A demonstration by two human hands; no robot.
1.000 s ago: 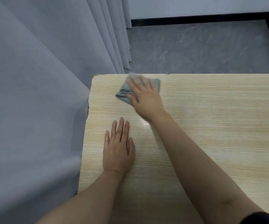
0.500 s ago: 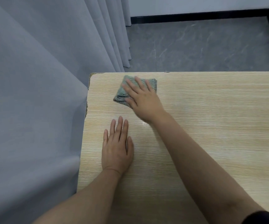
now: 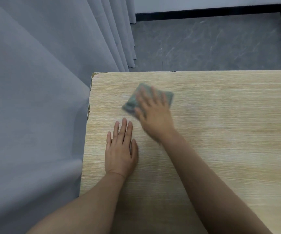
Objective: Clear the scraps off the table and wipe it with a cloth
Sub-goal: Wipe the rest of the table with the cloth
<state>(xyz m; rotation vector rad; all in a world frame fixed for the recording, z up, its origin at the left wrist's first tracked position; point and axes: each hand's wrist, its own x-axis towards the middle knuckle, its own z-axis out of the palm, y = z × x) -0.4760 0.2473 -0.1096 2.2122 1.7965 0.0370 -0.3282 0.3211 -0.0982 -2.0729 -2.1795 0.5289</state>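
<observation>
- The right hand [image 3: 155,112] lies flat on a folded green-grey cloth [image 3: 131,105], fingers spread and straight, pressing it down on the table [image 3: 229,132] toward the far left corner. Both hand and cloth are blurred, so a wiping stroke looks to be under way.
- The left hand [image 3: 120,149] rests palm down on the bare wood just near of the cloth, fingers straight and close together, holding nothing. It seems to be steadying the person.
- The two hands are close but apart, the left nearer the left edge.
- No scraps show anywhere on the visible tabletop, so the clearing step looks done.
- A faint sheen lies around the hands, which suggests that patch is already wiped; how much of the right side is done cannot be told.
- A grey curtain [image 3: 35,81] hangs just beside the left edge, with grey floor [image 3: 212,48] beyond the far edge.
</observation>
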